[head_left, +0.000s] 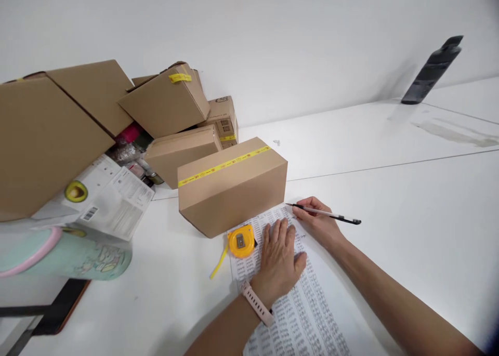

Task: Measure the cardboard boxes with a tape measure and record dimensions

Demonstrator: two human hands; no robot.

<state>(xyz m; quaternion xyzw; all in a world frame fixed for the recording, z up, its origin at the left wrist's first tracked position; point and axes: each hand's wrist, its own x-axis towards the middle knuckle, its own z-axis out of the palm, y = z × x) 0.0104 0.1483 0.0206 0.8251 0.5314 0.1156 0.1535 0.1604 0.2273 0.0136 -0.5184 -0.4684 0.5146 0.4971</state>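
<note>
Apparently at the writing step, with pen [327, 214] pinched in right hand's [317, 226] grip, tip near upper edge of handwritten sheet [288, 314] on counter [390, 200], left hand [277, 257] spread flat over sheet, beside tape measure [236, 240] and taped box [241, 192], probably needing steady paper and light pressure next.

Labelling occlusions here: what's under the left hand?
Paper with columns of writing lies under the left hand; more columns show around it. Whatever is written directly beneath the hand is covered and can't be seen.
</note>
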